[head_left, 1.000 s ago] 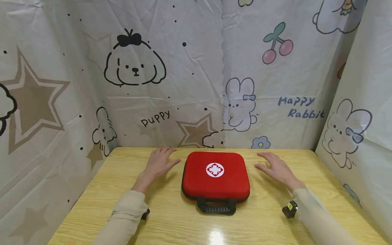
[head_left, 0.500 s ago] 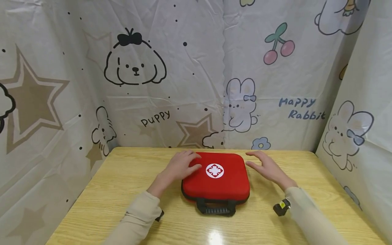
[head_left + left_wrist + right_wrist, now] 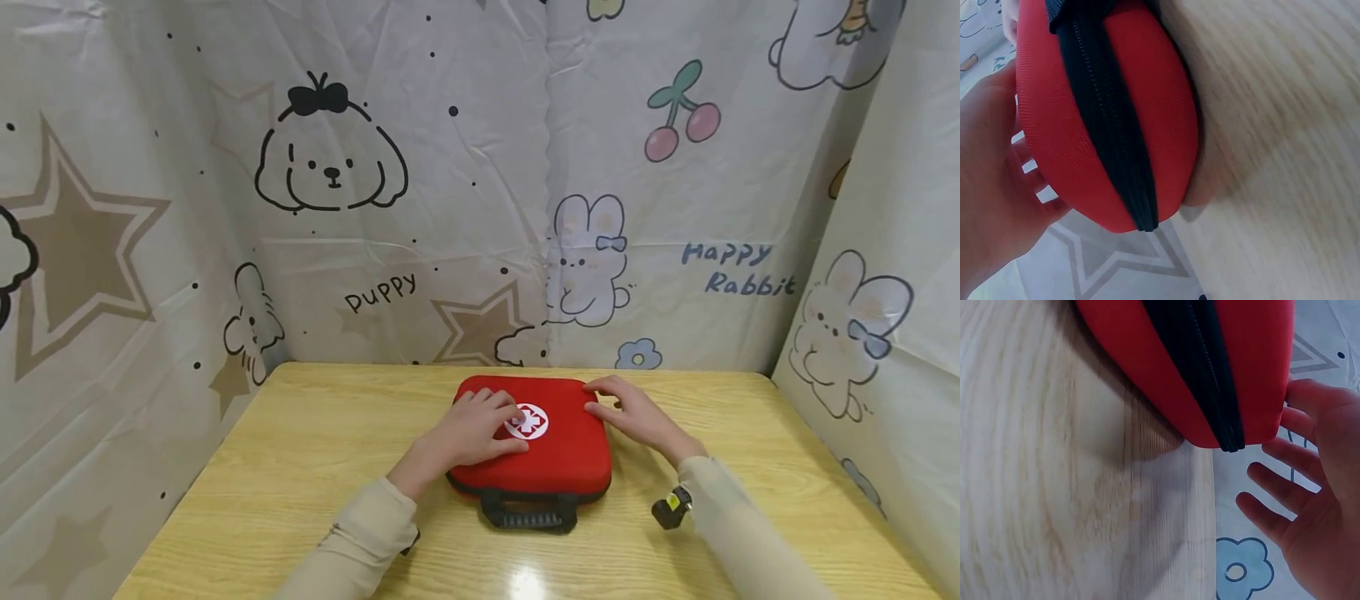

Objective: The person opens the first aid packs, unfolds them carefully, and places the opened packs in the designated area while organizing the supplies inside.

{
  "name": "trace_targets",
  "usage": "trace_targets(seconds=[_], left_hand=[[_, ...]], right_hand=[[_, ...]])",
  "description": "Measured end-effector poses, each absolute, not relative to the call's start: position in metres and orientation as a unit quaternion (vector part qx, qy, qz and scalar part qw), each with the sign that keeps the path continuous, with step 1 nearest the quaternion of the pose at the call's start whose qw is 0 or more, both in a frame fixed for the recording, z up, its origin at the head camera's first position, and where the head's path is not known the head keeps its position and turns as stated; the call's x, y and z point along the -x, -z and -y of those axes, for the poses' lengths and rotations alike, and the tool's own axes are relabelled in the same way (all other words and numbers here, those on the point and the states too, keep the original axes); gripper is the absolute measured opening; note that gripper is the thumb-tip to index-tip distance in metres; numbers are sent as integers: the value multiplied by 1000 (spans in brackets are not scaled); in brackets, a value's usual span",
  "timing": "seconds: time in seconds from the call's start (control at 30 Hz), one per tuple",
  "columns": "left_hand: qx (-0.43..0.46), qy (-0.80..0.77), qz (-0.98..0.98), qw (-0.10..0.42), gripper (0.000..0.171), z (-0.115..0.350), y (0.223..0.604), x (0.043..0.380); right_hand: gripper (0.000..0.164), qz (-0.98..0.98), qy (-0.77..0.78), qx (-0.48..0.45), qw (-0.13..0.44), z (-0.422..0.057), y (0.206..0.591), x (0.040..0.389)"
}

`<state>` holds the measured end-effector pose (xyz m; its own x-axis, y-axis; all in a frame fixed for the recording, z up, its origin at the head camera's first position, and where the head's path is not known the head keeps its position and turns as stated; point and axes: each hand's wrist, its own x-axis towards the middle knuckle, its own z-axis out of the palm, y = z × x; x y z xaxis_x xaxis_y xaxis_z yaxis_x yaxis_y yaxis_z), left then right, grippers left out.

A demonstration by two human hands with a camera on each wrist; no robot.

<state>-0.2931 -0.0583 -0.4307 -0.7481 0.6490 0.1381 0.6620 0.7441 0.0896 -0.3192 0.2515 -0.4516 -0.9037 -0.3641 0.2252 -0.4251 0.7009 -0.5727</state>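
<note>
A red first-aid case [image 3: 566,454] lies flat on the table, its white cross emblem [image 3: 536,422] on the lid and its black carry handle [image 3: 528,518] toward me. My left hand [image 3: 474,429] is over the left half of the lid, fingers loosely bent, thumb and fingertips near the emblem and partly covering it. At the case's far right corner is my right hand [image 3: 636,417], with thumb and index finger at the edge and the other fingers spread off it in the right wrist view. A black zipper [image 3: 1113,119] runs round the case's side and looks shut.
The wood-grain table [image 3: 322,433] extends on both sides of the case. A printed cloth [image 3: 480,208] hangs behind and along both sides. Small black wrist cameras sit at the cuffs, the right one [image 3: 670,508] plainly visible.
My left hand has moved right from the table onto the lid, reaching the emblem. My right hand has moved left to the case's right edge. The case stays in place.
</note>
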Motion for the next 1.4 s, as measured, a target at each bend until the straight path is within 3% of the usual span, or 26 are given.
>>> trace_targets(seconds=[0.33,0.63,0.97,1.27,1.4], left_hand=[[324,119,938,25,49,63,432,298],[281,119,951,37,49,73,432,303],[247,133,960,27,44,83,431,308],[259,91,958,77,32,84,428,307],[278,82,953,87,32,76,425,303]], right_hand=[[39,907,-354,-213,78,-250,457,310],[34,914,-344,-197,87,-253,462,297],[20,908,-354,-204,98,-245,461,281],[17,912,-337,-216,89,-243,456,269],[23,916,-319,-222,99,-243,452,269]])
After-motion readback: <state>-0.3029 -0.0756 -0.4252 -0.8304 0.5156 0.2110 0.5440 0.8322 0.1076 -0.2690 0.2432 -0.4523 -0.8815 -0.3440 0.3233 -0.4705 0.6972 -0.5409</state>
